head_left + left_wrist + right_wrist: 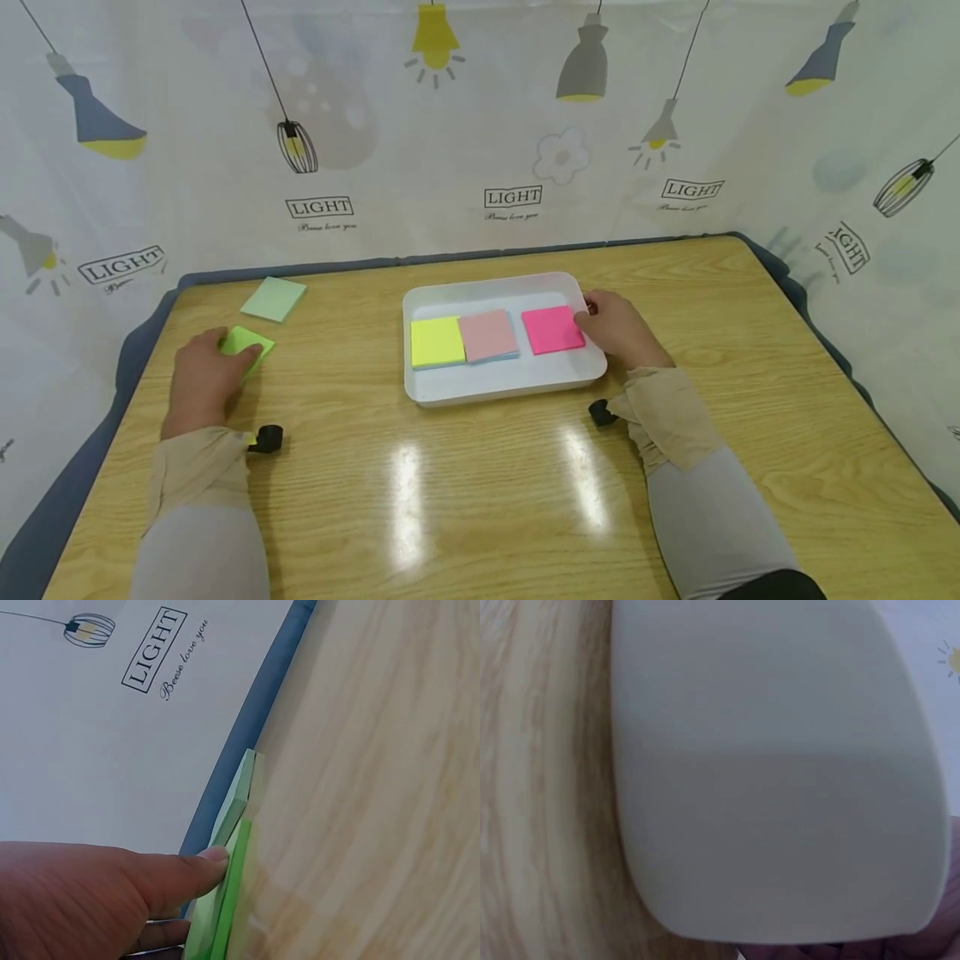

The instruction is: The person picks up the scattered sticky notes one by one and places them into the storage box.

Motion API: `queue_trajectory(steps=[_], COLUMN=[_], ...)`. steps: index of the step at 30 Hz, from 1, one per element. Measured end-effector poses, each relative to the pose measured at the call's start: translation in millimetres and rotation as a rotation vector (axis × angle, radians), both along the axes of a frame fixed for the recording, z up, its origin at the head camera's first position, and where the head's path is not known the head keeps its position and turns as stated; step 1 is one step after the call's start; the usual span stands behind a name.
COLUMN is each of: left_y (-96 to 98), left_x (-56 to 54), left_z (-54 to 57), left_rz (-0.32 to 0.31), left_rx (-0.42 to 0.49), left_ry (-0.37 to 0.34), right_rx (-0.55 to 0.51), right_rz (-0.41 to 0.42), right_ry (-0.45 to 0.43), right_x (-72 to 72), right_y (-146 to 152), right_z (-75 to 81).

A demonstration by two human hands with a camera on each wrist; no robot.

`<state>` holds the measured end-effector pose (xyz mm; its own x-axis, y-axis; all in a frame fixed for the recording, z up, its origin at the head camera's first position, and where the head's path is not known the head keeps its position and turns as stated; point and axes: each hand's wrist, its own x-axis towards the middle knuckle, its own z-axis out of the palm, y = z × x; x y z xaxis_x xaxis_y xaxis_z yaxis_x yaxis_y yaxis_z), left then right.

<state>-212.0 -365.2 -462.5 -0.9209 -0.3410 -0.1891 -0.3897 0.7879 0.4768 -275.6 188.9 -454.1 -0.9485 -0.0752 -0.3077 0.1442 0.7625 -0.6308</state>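
On the left side of the table, my left hand [206,375] pinches a bright green sticky note pad [243,340] between thumb and fingers. The left wrist view shows the thumb on the face of this green pad [229,900]. Just beyond it lies a pale green sticky note pad [273,299]. My right hand [626,329] grips the right end of a white tray [480,392], thumb over the rim by a hot pink pad [552,330]. A yellow pad [437,342] and a dusty pink pad [489,335] lie at the tray's left and middle. Blue edges show beneath both.
The wood-grain table [487,500] extends around the tray. Behind it hangs a pale curtain [465,125] printed with lamps. In the right wrist view the tray's wall [780,825] fills most of the picture. A small black device [266,439] sits at the left wrist, another [602,412] at the right.
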Motion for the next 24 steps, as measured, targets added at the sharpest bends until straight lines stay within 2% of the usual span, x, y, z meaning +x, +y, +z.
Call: queue_trajectory(steps=[6,15,18,24], left_y=[-0.1,1.1,0.9,-6.6], left_x=[-2.2,-5.2,-4.3,-2.6], left_z=[2.7,5.3,5.7,4.2], left_rz=[-0.024,-0.006,0.024,0.086], left_rx=[0.004,0.037,0.073,0.116], left_ry=[0.000,-0.073,-0.083,-0.044], right_rx=[-0.009,-0.019,-0.019,-0.015], right_rz=[-0.010,-0.007,-0.006,-0.009], right_ry=[-0.014,-0.006,-0.003,-0.008], right_x=[0.4,0.4,0.6,-0.7], right_y=[0.5,1.2,1.0,0.0], right_z=[0.8,-0.3,-0.4,-0.7])
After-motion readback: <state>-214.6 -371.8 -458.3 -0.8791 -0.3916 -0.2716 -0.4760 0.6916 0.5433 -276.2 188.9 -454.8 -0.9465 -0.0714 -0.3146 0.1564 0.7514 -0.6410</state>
